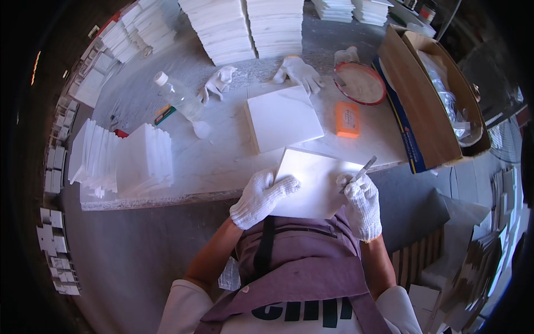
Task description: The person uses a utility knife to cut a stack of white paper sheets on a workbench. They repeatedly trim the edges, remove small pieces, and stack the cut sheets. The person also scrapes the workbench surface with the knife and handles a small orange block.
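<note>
My left hand, in a white knitted glove, grips the left edge of a square white marble tile, its thumb lying on the face. The tile is tilted in front of my apron, close to the table's front edge. In my gloved right hand is a slim grey pen-shaped tool, its tip by the tile's right side; its exact kind is unclear. Just beyond lies a stack of similar tiles. An orange box-shaped block sits to the right of that stack.
On the table are a plastic bottle, spare gloves and a red-rimmed dish. Thin tiles stand in a row at left. Tall tile stacks rise behind. A cardboard box occupies the right edge.
</note>
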